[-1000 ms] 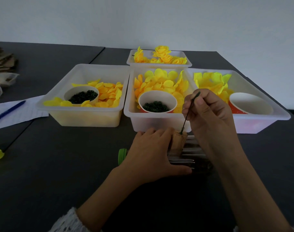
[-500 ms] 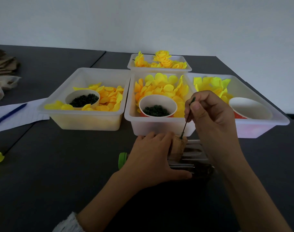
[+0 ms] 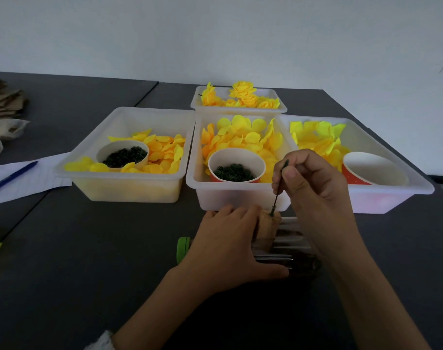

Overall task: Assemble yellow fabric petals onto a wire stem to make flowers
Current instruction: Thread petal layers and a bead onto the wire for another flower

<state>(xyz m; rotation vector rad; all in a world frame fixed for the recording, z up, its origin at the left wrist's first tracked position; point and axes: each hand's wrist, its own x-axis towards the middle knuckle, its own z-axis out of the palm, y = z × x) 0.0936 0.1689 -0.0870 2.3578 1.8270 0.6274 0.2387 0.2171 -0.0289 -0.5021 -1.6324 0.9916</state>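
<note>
The wire stem (image 3: 279,185) is pinched upright by the right hand (image 3: 313,188), its lower tip set in a cork-like block (image 3: 269,222) near the tabletop's (image 3: 89,248) front edge. The block is gripped by the left hand (image 3: 230,246), fingers curled round it. The stem is best kept vertical and pressed straight down. What lies under the hands, seemingly a clear bottle with a green cap (image 3: 183,249), is hard to make out.

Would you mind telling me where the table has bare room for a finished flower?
Bare tabletop lies between the left bin, the green cap and the left hand. It is crowded around the cork, the right hand and the bins.
</note>
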